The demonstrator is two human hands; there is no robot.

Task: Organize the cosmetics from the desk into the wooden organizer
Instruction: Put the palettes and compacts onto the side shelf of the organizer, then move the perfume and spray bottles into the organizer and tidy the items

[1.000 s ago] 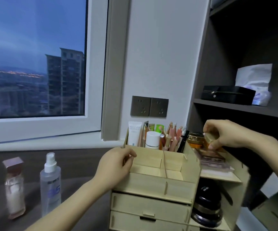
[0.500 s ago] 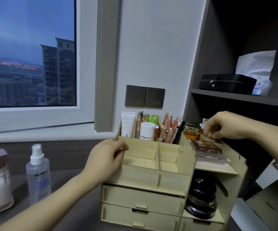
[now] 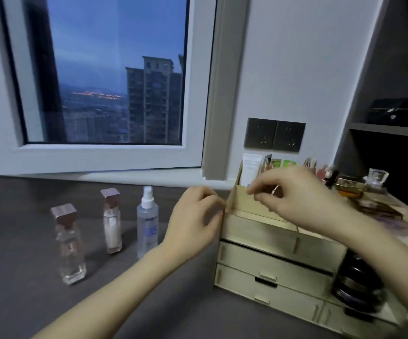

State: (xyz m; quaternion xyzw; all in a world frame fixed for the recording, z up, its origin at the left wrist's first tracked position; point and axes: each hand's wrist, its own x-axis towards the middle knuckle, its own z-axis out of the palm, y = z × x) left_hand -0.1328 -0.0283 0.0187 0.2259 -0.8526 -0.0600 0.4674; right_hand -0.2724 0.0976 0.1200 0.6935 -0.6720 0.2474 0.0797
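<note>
The wooden organizer (image 3: 283, 243) stands on the dark desk (image 3: 27, 277) at the right, with drawers in front and tubes and brushes in its back slots. My left hand (image 3: 195, 216) grips its left wall with curled fingers. My right hand (image 3: 295, 199) hovers over the top compartment, fingers loosely curled, and I see nothing in it. To the left on the desk stand a clear bottle with a rose cap (image 3: 69, 243), a white-filled bottle with a rose cap (image 3: 112, 221) and a spray bottle (image 3: 147, 221). A small glass jar (image 3: 377, 177) sits at the organizer's back right.
Black round compacts (image 3: 356, 282) fill the organizer's lower right bay, with flat palettes (image 3: 381, 209) on the shelf above. Wall sockets (image 3: 275, 138) and a window sill lie behind. A dark shelf unit with a black box (image 3: 398, 111) rises at the right.
My right hand left the organizer's back right corner, where the small jar now stands, and moved left over the top compartment. The view turned left. My left hand stayed on the left wall.
</note>
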